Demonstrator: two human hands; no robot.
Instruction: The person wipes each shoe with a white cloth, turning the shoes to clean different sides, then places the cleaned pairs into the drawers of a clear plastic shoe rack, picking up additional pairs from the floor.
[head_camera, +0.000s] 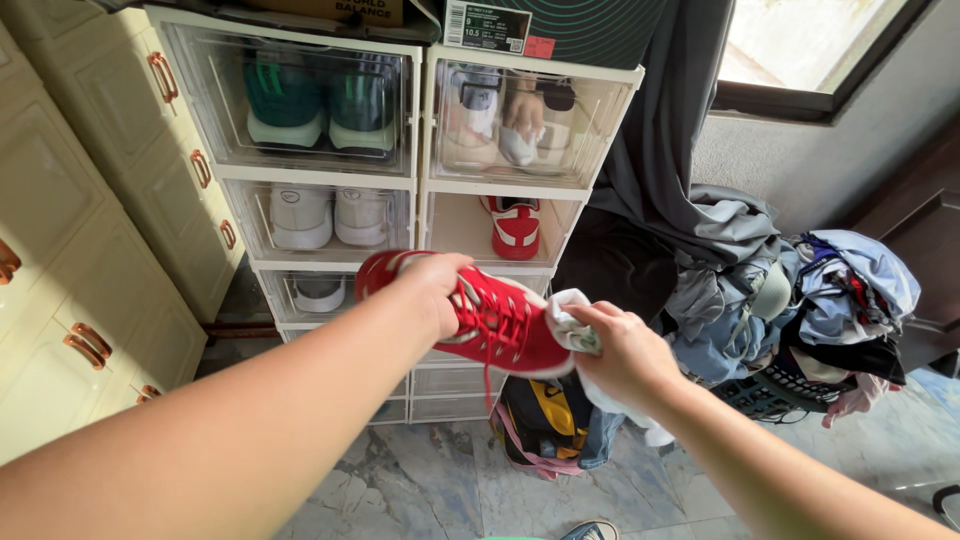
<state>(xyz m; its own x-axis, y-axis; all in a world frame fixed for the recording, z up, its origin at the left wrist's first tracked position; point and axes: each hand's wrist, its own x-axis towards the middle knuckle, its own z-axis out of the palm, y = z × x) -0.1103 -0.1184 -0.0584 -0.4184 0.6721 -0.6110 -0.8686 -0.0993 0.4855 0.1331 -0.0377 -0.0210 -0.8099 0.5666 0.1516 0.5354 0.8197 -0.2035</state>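
My left hand (432, 292) grips a red sneaker (500, 325) with red laces and a white sole, held out in front of me at mid frame. My right hand (625, 355) clutches a white cloth (565, 318) and presses it against the sneaker's toe. Behind the sneaker stands a stack of clear shoe boxes (425, 195). One compartment is open and holds the matching red and white sneaker (515, 227) alone.
Other compartments hold green, white and grey shoes. Cream drawers with copper handles (165, 77) line the left wall. A heap of clothes on a dark basket (790, 300) sits at right, a bag (545, 420) on the marble floor below, and a dark curtain (665, 130) hangs beside the window.
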